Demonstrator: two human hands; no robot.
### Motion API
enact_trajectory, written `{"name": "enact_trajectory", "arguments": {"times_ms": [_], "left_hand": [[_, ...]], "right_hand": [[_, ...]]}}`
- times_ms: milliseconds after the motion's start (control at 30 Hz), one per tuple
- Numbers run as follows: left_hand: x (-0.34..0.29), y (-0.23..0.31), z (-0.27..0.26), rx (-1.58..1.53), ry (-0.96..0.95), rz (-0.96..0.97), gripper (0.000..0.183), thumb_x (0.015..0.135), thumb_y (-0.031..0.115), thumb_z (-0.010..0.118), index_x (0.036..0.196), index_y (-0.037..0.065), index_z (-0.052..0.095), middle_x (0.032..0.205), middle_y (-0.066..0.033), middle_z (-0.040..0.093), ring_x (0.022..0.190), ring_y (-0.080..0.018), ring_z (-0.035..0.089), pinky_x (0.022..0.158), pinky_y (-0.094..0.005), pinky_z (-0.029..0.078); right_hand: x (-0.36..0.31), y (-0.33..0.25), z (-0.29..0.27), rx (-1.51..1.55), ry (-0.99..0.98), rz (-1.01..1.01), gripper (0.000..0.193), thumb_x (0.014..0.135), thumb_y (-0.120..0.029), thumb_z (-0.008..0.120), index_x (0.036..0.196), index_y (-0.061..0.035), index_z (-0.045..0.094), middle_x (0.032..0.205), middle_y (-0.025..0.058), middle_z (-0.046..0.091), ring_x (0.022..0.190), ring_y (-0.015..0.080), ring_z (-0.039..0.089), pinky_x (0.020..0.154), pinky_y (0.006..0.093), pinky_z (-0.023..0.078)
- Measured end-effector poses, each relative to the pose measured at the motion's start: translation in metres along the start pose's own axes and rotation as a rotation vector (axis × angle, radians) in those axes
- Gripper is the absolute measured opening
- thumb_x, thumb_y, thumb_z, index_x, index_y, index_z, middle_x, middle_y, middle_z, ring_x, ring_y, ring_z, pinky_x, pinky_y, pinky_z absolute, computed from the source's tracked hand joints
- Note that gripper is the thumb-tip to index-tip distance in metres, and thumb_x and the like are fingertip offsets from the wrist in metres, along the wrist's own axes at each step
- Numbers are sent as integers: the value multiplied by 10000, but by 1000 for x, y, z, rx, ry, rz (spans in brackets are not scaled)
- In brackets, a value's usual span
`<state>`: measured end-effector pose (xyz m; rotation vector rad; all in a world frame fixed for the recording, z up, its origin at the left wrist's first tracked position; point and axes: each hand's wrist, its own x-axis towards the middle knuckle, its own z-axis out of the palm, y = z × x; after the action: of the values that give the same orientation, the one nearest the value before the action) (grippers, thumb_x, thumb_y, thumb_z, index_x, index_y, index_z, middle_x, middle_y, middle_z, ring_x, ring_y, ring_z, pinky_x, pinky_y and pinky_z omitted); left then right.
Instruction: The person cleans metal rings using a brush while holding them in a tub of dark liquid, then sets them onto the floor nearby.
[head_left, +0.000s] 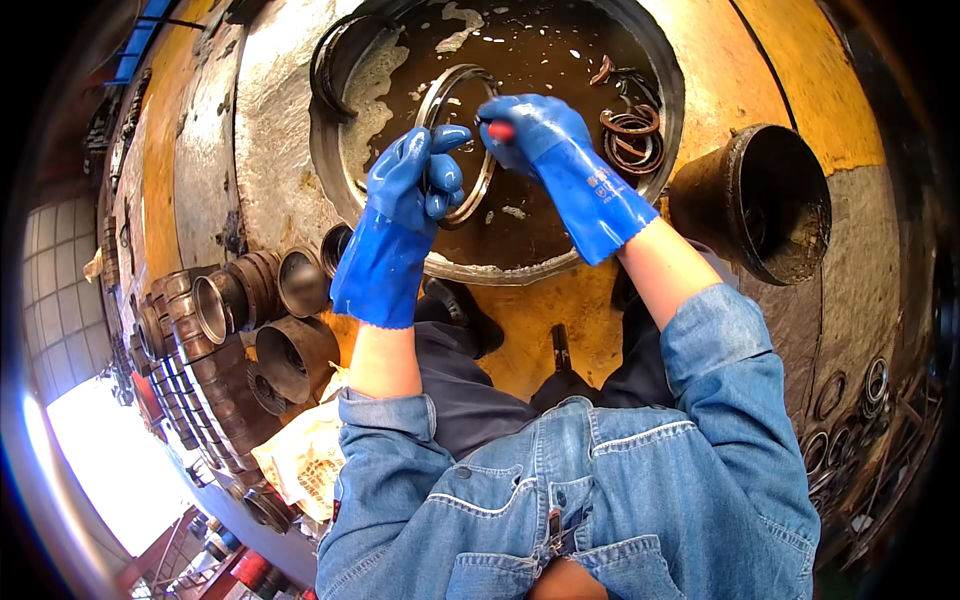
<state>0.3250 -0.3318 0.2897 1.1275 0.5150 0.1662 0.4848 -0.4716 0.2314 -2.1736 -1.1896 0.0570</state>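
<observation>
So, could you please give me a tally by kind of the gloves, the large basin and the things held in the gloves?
Blue gloves: 2
Round basin: 1
Held metal ring: 1
Red object, partly hidden in the right glove: 1
Total: 5

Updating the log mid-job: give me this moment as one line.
left hand: holding ring | right hand: gripping red object beside ring | tub: brown liquid, smaller rings at right | ring touching liquid: unclear
</observation>
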Motion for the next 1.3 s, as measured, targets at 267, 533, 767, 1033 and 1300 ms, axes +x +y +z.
{"name": "enact_trajectory", "arguments": {"times_ms": [267, 533, 767, 1033, 1300], "left_hand": [[-3, -2, -2, 109, 11, 67, 425, 1085, 345, 586, 1198, -45, 710, 751, -52, 708, 517, -83, 542, 486, -201, 410], [1, -4, -9, 73, 4, 69, 426, 1083, 357, 585, 1197, -33, 715, 754, -64, 711, 536, -98, 556, 487, -219, 418], [-3, -3, -6, 96, 66, 72, 421, 1087, 344, 588, 1217, -36, 713, 764, -55, 706, 576, -100, 571, 535, -219, 432], [-28, 11, -8, 37, 80, 113, 407, 1093, 322, 583, 1211, -46, 712, 779, -47, 716, 590, -84, 572, 551, -212, 433], [-57, 16, 1, -48, -22, 121, 390, 1083, 313, 587, 1229, -27, 707, 787, -23, 696, 609, -94, 567, 547, -221, 396]], "right_hand": [[-24, -12, -4, 1256, -499, 614, 336, 899, -329, 727, 962, -3, 776, 861, 99, 732, 765, 162, 654, 701, 327, 493], [-22, -10, -8, 1434, -524, 694, 341, 953, -300, 735, 1141, -20, 790, 982, 116, 765, 826, 150, 697, 752, 273, 551], [-9, -38, -6, 26, -347, 396, 234, 902, -333, 688, 1060, -188, 782, 990, 125, 769, 898, 340, 726, 870, 396, 588], [-47, -19, -18, 43, 33, 275, 152, 923, -270, 685, 955, -134, 744, 942, 143, 736, 874, 372, 706, 793, 432, 572], [-135, -7, 22, 60, 112, 274, 225, 933, -271, 650, 1058, -129, 773, 993, 136, 770, 948, 361, 730, 841, 424, 585]]}}
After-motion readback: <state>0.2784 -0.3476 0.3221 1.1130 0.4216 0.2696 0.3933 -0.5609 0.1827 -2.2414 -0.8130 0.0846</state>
